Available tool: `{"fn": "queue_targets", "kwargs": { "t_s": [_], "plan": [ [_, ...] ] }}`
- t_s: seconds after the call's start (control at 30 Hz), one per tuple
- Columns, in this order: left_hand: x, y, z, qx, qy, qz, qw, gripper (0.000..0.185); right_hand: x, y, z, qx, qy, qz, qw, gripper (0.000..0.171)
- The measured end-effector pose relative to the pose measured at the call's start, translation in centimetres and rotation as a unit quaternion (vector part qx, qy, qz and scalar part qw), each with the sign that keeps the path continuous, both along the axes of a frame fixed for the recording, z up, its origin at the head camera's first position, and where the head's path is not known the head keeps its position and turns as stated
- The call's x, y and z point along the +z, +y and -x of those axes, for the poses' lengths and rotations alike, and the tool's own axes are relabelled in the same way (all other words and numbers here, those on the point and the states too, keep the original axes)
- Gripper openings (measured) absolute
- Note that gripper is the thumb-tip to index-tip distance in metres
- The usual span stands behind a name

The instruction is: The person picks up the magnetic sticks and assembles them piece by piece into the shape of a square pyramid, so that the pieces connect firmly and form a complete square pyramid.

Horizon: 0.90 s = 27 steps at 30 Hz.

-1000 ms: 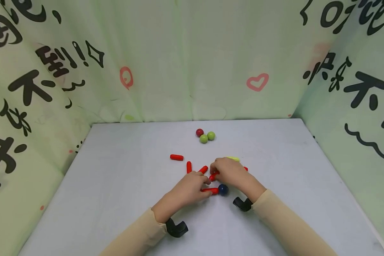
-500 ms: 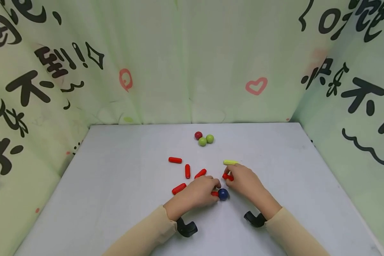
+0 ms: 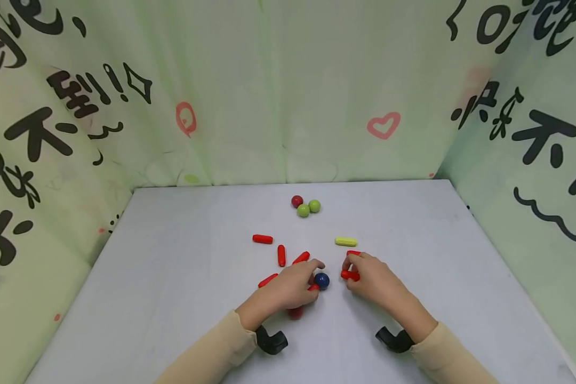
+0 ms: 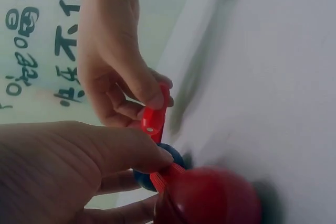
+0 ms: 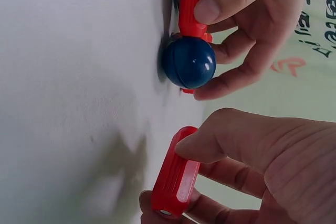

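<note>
My left hand (image 3: 293,285) pinches a short red rod (image 5: 194,3) between thumb and fingers. One end of this rod meets a dark blue ball (image 3: 321,281); at its other end is a larger-looking red ball (image 4: 215,198), partly hidden under the hand in the head view. To the right, my right hand (image 3: 376,277) holds another red rod (image 5: 176,179) by thumb and fingertips, a little apart from the blue ball. A pale metal spot shows on that rod's end. Just beyond the right fingers lies a further red rod (image 3: 353,252), mostly covered.
Several loose red rods lie left of and beyond the left hand, among them one rod (image 3: 262,239) and an upright-lying one (image 3: 281,255). A yellow rod (image 3: 346,241) is farther right. Toward the back sit a dark red ball (image 3: 297,201) and two green balls (image 3: 303,210).
My right hand has drawn rightward and nearer with its red rod. The left hand first went right, then back left, shifting the blue ball leftward; the nearer red ball has come into view.
</note>
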<state>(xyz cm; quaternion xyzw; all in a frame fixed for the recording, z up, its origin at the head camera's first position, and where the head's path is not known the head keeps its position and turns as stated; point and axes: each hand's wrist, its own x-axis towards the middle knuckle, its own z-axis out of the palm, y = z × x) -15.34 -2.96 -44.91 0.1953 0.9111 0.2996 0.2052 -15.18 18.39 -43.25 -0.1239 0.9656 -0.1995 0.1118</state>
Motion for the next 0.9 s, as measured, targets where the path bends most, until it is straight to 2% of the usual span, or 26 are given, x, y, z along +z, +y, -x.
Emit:
{"fn": "queue_targets", "kwargs": {
  "t_s": [0.2, 0.4, 0.67, 0.8, 0.9],
  "plan": [
    [-0.9, -1.4, 0.1, 0.039, -0.021, -0.051, 0.9977, 0.040, -0.4, -0.7, 0.1, 0.003, -0.007, 0.011, 1.000, 0.021],
    [-1.2, -2.1, 0.4, 0.076, -0.041, -0.082, 0.9929, 0.032, -0.6, -1.6, 0.5, 0.004, -0.024, 0.013, 1.000, 0.020],
    [-1.6, -2.4, 1.0, 0.131, -0.075, -0.121, 0.9810, 0.038, -0.8, -2.9, 1.5, 0.023, -0.017, 0.049, 0.998, 0.020],
    [-1.7, -2.6, 1.0, 0.142, -0.078, -0.139, 0.9770, 0.045, -0.9, -3.7, 2.0, 0.023, -0.018, 0.047, 0.998, 0.020],
    [-1.8, -2.8, 1.0, 0.144, -0.077, -0.147, 0.9756, 0.042, -0.9, -4.3, 2.3, 0.022, -0.022, 0.046, 0.998, 0.021]
  ]
}}
